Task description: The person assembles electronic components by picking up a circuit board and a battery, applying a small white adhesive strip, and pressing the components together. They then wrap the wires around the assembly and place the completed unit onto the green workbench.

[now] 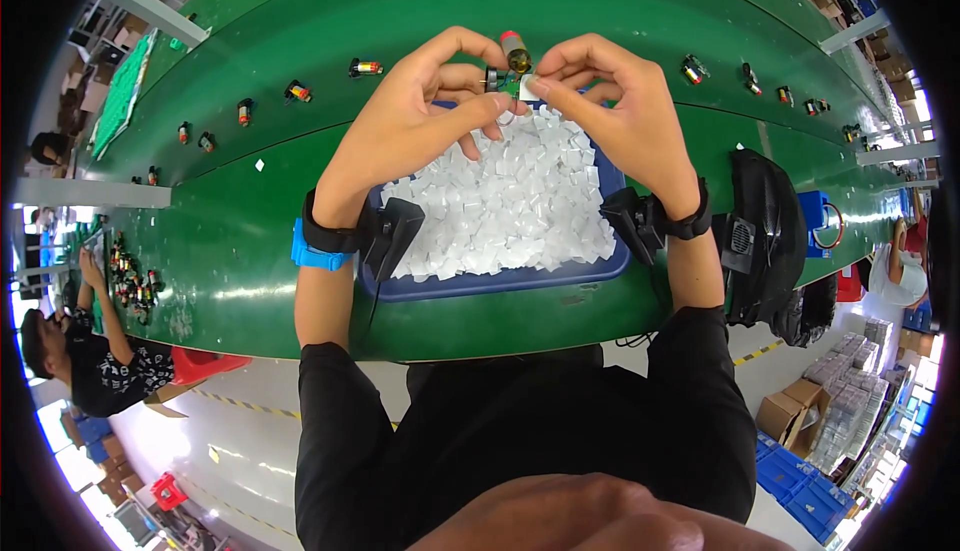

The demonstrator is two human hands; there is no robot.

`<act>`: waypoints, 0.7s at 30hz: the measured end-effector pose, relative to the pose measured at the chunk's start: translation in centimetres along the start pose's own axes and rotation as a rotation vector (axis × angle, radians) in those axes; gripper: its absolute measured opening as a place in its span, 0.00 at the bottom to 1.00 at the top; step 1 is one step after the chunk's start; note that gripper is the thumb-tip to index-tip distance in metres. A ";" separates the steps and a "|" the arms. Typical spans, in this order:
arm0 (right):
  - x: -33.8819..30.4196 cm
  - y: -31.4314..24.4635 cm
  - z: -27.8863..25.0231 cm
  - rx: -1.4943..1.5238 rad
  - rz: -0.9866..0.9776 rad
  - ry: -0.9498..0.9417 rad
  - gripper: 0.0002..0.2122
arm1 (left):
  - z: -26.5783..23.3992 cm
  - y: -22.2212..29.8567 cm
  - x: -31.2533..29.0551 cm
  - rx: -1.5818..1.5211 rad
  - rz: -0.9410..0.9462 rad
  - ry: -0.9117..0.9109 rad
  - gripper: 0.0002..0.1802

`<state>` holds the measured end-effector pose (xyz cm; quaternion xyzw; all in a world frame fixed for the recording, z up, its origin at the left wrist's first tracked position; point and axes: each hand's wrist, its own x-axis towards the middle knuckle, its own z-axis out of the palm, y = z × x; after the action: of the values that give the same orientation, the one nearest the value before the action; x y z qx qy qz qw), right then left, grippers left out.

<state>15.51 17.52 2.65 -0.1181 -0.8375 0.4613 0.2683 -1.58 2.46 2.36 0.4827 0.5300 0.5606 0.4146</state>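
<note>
Near the top centre of the frame, a small motor assembly (pixel 492 79) sits at the fingertips of the left hand (pixel 425 116), whose thumb and bent fingers close around its dark, round end. A cylinder (pixel 515 51), red at the top and amber below, shows just beyond the fingers; whether it belongs to the same unit cannot be told. The right hand (pixel 620 101) pinches a white square (pixel 528 88) between thumb and forefinger, its other fingers curled loosely, and the two hands nearly meet.

The handling of this unit looks to be partway through: the white square is beside the assembly, but the fingers hide whether the two are joined. Below the hands, the blue tray (pixel 490 292) in the middle of the frame is heaped with loose white pieces (pixel 510 191), so plenty remain. Similar units lie spaced out on the green table, some at upper left (pixel 298 92) and others at upper right (pixel 694 70); they are too small to show whether any carries a white piece.

No writing is legible on the held parts or the white pieces, and any labels on the spaced-out units are too small to make out.
</note>
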 end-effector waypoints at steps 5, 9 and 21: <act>0.1 0.3 0.0 -0.087 -0.003 -0.008 0.08 | 0.6 0.0 -0.1 0.125 -0.017 0.058 0.15; 0.1 0.2 -0.1 -0.245 -0.068 -0.032 0.08 | 0.9 0.2 0.0 0.228 -0.029 0.112 0.14; 0.3 0.8 -0.9 -0.434 -0.258 0.050 0.08 | 0.9 -0.6 0.2 0.440 0.095 0.249 0.10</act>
<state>15.71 18.79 2.49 -0.0766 -0.9182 0.2294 0.3138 -0.75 2.85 1.72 0.5130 0.6630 0.5056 0.2043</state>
